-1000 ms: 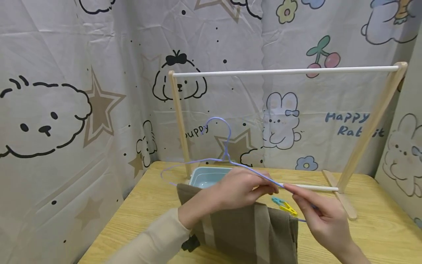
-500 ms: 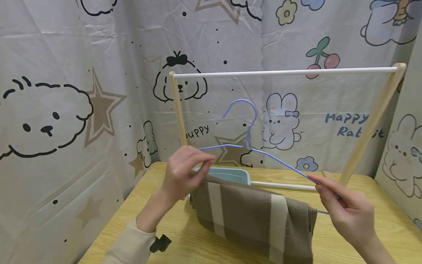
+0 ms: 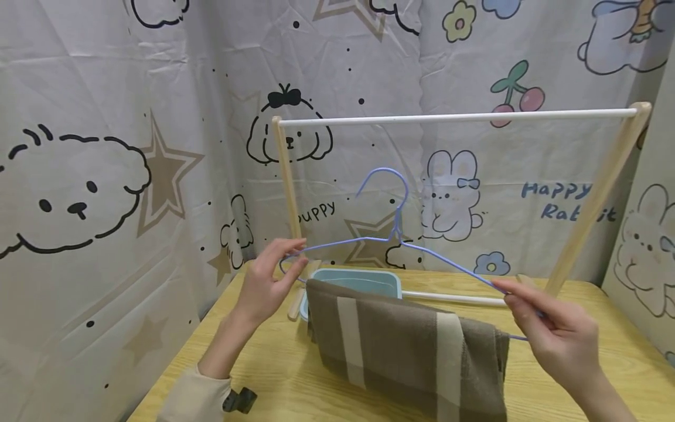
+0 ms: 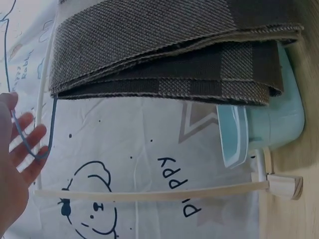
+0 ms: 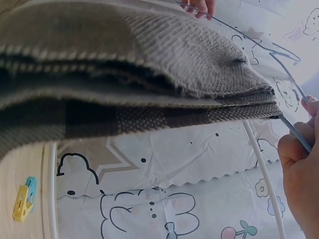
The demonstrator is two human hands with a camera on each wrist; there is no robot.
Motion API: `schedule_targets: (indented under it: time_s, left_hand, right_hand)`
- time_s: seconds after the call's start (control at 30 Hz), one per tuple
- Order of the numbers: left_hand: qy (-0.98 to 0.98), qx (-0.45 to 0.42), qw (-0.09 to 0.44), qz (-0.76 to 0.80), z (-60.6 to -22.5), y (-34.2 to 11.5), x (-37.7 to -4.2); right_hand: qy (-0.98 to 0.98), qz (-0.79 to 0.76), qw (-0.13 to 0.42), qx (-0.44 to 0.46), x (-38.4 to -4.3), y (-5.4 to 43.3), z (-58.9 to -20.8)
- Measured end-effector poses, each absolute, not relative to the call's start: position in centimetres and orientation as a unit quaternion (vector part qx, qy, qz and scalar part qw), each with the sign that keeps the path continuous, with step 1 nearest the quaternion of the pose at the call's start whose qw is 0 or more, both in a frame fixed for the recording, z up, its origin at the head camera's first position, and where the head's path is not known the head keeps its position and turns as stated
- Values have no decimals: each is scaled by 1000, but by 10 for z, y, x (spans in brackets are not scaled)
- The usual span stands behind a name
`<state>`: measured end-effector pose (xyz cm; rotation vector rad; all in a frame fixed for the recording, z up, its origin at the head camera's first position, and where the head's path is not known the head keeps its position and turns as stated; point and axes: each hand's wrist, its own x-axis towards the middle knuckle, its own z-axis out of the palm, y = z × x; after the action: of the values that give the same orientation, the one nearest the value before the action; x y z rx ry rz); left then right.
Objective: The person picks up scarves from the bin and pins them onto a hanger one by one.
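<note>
A thin blue clothes hanger is held up between both hands, its hook upward. Over its lower bar hangs a folded brown cloth with pale stripes, its layers visible from the side in both wrist views. My right hand pinches the hanger's right shoulder between thumb and fingers, near where the bar comes out of the cloth. At the other end, my left hand has thumb and fingers around the rounded left corner; in the left wrist view the fingers lie spread behind the wire.
Behind the hanger stands a wooden rack with a white top rail. A light blue plastic basin sits on the wooden table behind the cloth. Yellow and blue clothespins lie on the table. Printed curtains surround the table.
My left hand has moved left along the hanger to its left corner. The hanger and cloth rose and shifted right, then dipped slightly. My right hand moved right, still pinching the hanger.
</note>
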<state>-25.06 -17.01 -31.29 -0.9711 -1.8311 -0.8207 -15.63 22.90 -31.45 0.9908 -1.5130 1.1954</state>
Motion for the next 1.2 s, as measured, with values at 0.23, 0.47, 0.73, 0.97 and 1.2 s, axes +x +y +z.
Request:
schedule_targets:
  time_s: [0.23, 0.47, 0.73, 0.97, 1.2]
  left_hand:
    - [-686, -434, 471, -345, -317, -164, -251]
    - [-672, -407, 507, -355, -326, -158, -250]
    - [-647, -350, 580, -351, -329, -155, -239]
    - [-621, -316, 627, -349, -325, -161, -231]
    - [-614, -282, 658, -334, -315, -167, -226]
  right_hand:
    - [-607, 485, 473, 416, -162, 229, -318]
    - [-612, 471, 464, 435, -170, 231, -318]
    - [-643, 420, 458, 449, -178, 229, -315]
    - [-734, 394, 422, 357, -183, 248, -330]
    - [-773, 436, 360, 288, -190, 258, -341]
